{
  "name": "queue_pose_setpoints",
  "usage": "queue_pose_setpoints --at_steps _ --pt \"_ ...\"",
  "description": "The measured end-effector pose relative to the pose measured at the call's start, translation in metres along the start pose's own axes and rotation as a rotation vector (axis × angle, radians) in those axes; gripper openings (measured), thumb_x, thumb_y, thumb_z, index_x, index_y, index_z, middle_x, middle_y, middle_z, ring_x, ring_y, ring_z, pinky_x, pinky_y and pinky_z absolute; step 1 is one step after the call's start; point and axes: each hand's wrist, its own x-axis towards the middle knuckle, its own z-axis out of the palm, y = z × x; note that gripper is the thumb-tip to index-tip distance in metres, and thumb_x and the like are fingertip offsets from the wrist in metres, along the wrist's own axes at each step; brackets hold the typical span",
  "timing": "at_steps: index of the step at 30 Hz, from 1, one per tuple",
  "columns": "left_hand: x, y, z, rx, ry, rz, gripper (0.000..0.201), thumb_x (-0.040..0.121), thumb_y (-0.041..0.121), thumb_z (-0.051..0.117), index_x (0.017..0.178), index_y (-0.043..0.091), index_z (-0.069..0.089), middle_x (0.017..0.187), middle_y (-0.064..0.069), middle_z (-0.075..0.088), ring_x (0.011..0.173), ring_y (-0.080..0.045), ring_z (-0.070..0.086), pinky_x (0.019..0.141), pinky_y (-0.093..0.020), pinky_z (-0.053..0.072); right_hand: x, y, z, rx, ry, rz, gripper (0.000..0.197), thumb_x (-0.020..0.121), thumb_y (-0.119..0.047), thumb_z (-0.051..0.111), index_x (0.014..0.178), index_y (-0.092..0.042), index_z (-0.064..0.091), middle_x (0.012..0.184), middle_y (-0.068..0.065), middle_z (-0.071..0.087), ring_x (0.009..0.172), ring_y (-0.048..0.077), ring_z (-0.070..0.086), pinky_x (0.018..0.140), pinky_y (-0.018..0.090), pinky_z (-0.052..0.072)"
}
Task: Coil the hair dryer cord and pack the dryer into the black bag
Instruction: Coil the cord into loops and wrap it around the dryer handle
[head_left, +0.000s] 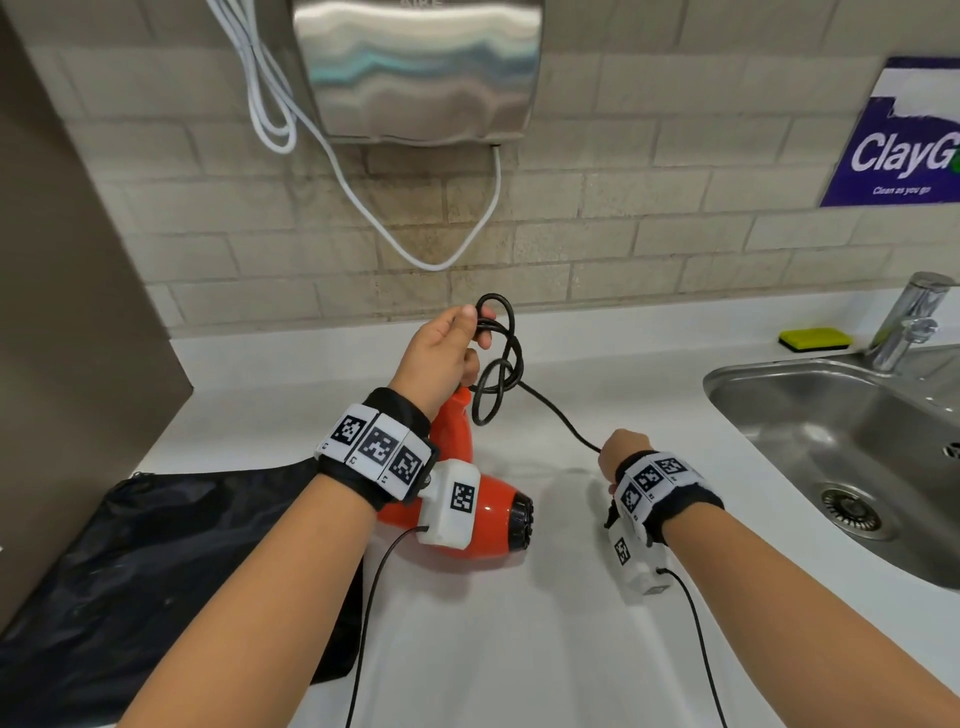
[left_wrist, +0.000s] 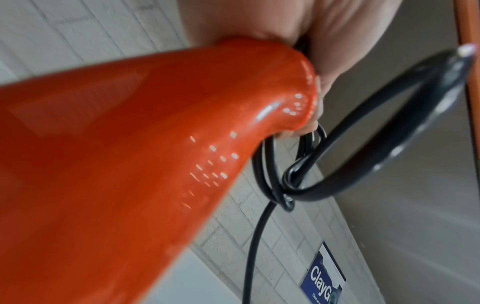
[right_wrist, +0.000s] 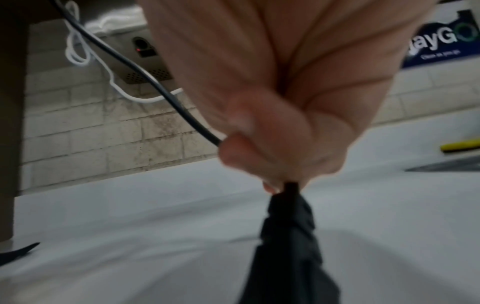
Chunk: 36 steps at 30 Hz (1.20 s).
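My left hand (head_left: 457, 343) grips the handle end of the orange hair dryer (head_left: 488, 514) together with a few loops of its black cord (head_left: 501, 364). The dryer body hangs down toward the white counter (head_left: 571, 649); I cannot tell whether it touches. From the loops the cord runs right to my right hand (head_left: 621, 454), which grips it just above the black plug (right_wrist: 288, 236). The left wrist view shows the orange handle (left_wrist: 130, 164) and the cord loops (left_wrist: 363, 164) under my fingers. The black bag (head_left: 156, 561) lies flat on the counter at the left, under my left forearm.
A steel sink (head_left: 831, 415) with a faucet (head_left: 909, 322) and a yellow sponge (head_left: 815, 339) is at the right. A wall hand dryer (head_left: 415, 67) with a white cable (head_left: 363, 208) hangs on the tiled wall ahead. A brown panel (head_left: 62, 312) bounds the left side.
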Motion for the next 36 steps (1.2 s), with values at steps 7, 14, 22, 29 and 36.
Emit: queue_pose_setpoints --at_steps 7,14,22,29,36 --pt "0.001 0.001 0.002 -0.003 0.004 0.0 0.028 0.1 0.026 0.03 0.093 0.019 0.057 0.071 0.004 0.045 0.036 -0.002 0.026 0.041 -0.019 0.019 -0.007 -0.008 0.002 0.05 0.022 -0.049 0.022 0.096 -0.009 0.036 0.097 -0.005 0.058 0.091 0.007 0.058 0.105 0.019 0.052 0.09 0.026 0.043" --pt "0.0 0.001 0.009 0.057 -0.079 0.013 0.026 0.1 0.02 0.031 0.095 0.019 0.056 0.07 0.003 0.046 0.036 -0.002 0.027 0.041 -0.017 0.023 -0.025 -0.035 -0.035 0.982 0.282 -0.673 0.043 0.09 0.0 0.041 0.129 -0.018 0.047 0.115 0.003 0.056 0.06 0.005 0.052 0.038 0.007 0.039" --pt "0.001 0.0 0.003 0.042 -0.105 0.026 0.026 0.1 0.021 0.031 0.103 0.016 0.056 0.07 0.003 0.046 0.036 -0.002 0.027 0.04 -0.015 0.023 -0.027 -0.043 -0.031 1.301 0.141 -0.892 0.02 0.086 -0.001 0.049 0.083 -0.018 0.058 0.091 -0.007 0.059 0.056 0.0 0.06 0.046 0.018 0.044" --pt "0.001 0.0 0.005 -0.03 -0.11 -0.057 0.03 0.1 0.031 0.029 0.087 0.018 0.053 0.052 0.009 0.049 0.036 -0.003 0.027 0.042 -0.017 0.022 -0.01 -0.039 -0.025 1.228 0.401 -0.667 0.022 0.092 -0.002 0.043 0.085 -0.016 0.059 0.082 0.0 0.058 0.053 0.007 0.06 0.052 0.016 0.047" --pt "0.0 0.002 0.004 -0.017 -0.104 -0.082 0.03 0.1 0.033 0.029 0.08 0.017 0.045 0.049 0.01 0.049 0.037 -0.004 0.026 0.043 -0.019 0.021 0.016 -0.019 -0.011 1.044 0.432 -0.208 0.026 0.093 -0.002 0.032 0.099 -0.006 0.057 0.103 0.018 0.06 0.059 0.023 0.057 0.052 0.02 0.047"
